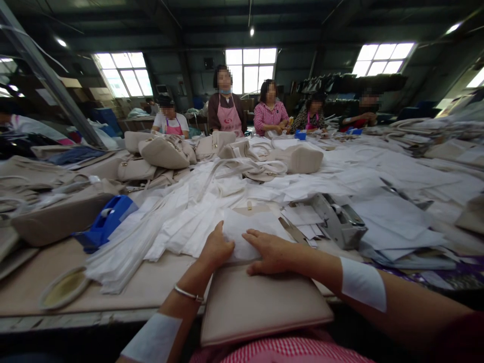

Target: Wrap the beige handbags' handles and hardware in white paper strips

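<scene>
A beige handbag [260,302] lies flat in front of me, its near end over the table edge. White tissue paper [242,234] sits at its far end. My left hand [216,248] grips the paper's left edge, thumb up, fingers curled under. My right hand [273,250] lies flat on the paper, fingers stretched to the left. A silver bangle [188,293] circles my left wrist.
A blue tape dispenser [108,219] stands at the left, a grey one [338,219] at the right. Loose white paper sheets [393,222] cover the table. Beige handbags [166,151] pile up beyond. Several people sit or stand at the far end. A tape roll [64,287] lies near left.
</scene>
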Available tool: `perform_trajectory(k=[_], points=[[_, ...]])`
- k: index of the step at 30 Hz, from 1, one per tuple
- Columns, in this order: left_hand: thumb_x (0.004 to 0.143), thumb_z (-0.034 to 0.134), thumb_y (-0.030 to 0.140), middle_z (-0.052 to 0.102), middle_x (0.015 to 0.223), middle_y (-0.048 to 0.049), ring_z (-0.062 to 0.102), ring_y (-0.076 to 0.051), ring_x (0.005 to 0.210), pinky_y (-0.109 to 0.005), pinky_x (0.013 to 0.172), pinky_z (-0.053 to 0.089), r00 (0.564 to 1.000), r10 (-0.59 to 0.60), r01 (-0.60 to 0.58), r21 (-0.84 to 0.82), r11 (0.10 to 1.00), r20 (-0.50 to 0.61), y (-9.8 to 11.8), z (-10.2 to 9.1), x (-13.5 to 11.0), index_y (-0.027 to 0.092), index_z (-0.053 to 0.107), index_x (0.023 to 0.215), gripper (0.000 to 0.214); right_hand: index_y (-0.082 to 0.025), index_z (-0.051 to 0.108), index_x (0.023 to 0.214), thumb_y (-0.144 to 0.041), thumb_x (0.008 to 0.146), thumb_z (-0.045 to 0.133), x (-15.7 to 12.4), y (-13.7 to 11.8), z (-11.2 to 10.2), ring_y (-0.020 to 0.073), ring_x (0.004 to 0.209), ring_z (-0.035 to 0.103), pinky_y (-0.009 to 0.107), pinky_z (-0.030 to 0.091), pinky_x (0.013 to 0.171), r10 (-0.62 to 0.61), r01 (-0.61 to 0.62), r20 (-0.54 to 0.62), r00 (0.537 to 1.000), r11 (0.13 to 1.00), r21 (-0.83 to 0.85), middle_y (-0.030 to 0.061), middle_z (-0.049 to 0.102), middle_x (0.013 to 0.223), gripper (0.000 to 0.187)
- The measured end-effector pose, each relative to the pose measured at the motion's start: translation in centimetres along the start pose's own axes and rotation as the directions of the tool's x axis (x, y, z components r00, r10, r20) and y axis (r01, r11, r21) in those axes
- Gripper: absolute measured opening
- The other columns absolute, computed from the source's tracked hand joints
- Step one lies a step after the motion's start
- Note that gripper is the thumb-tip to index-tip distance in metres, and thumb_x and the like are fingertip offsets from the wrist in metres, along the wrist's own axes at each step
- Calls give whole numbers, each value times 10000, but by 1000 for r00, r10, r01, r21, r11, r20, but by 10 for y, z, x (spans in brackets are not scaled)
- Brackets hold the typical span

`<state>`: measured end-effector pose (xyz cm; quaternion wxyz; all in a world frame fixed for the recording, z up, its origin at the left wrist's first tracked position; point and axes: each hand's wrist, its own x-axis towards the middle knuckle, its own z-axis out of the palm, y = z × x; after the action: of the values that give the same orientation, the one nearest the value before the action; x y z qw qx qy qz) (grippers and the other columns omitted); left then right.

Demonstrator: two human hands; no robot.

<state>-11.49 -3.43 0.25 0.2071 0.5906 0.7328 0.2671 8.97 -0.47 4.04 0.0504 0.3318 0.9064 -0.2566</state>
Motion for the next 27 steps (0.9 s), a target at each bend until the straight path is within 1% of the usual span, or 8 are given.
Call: perform_trajectory(k=[3, 6, 9, 14, 18, 22, 25, 27], points=[[720, 644, 245, 579, 1339, -200, 562, -302, 1214, -370, 1008, 437, 998, -16, 16, -3, 1000, 55, -6, -7, -1, 74, 459, 1347, 675, -103, 418, 1452, -633, 855, 488, -5, 8, -14, 344, 1281, 505, 440, 386, 1054, 48, -49, -27, 999, 997, -60, 209, 533, 1392, 801], [711, 661, 260, 693, 1127, -118, 656, -242, 973, -316, 857, 496, 995, 11, -9, -24, 1000, 103, -6, -15, -5, 128, 530, 1260, 580, -107, 586, 1295, -523, 952, 358, -3, 12, -28, 335, 1133, 616, 428, 457, 939, 112, -120, -56, 992, 980, -161, 202, 678, 1176, 585], [701, 687, 283, 711, 1006, -78, 653, -213, 861, -289, 778, 495, 992, 1, 1, -17, 1000, 122, -6, -18, -8, 148, 569, 1194, 524, -116, 667, 1162, -471, 922, 455, 1, 7, -36, 348, 1045, 654, 421, 495, 848, 139, -155, -75, 988, 944, -291, 203, 707, 1086, 479], [682, 723, 294, 714, 999, -74, 651, -223, 885, -289, 781, 492, 989, -4, 5, -9, 1000, 147, -10, -19, -11, 161, 598, 1143, 496, -98, 739, 1003, -453, 856, 581, 9, -5, -42, 357, 929, 686, 421, 524, 737, 197, -185, -21, 980, 872, -454, 228, 722, 999, 416], [661, 746, 302, 722, 993, -76, 658, -239, 893, -299, 778, 495, 988, 4, -6, 12, 1000, 154, -11, -18, -8, 166, 628, 1087, 463, -92, 755, 931, -434, 797, 681, 21, 0, -38, 356, 1020, 642, 447, 475, 881, 82, -76, -9, 997, 875, -479, 225, 716, 988, 375], [655, 756, 317, 731, 1007, -78, 669, -247, 915, -302, 798, 495, 986, 1, -5, 26, 1000, 166, -13, -19, -1, 170, 642, 1084, 468, -57, 698, 1119, -538, 794, 648, 30, 14, -25, 361, 1214, 526, 434, 381, 1033, -154, 153, 31, 988, 905, -397, 245, 603, 1255, 583], [666, 754, 360, 717, 1076, -108, 668, -267, 958, -315, 821, 489, 986, -17, 6, 60, 998, 168, -21, -19, 1, 155, 630, 1147, 538, -152, 425, 1455, -676, 787, 561, 30, 23, -14, 394, 1300, 455, 486, 384, 1031, -90, 110, 89, 992, 960, -259, 222, 346, 1519, 860], [697, 727, 432, 715, 1064, -128, 673, -280, 955, -326, 813, 487, 981, -29, 8, 113, 994, 190, -26, -20, -1, 132, 598, 1215, 612, -269, 287, 1522, -731, 792, 493, 29, 24, -9, 433, 1310, 432, 569, 362, 1021, -18, 47, 128, 992, 971, -233, 185, 311, 1548, 889]])
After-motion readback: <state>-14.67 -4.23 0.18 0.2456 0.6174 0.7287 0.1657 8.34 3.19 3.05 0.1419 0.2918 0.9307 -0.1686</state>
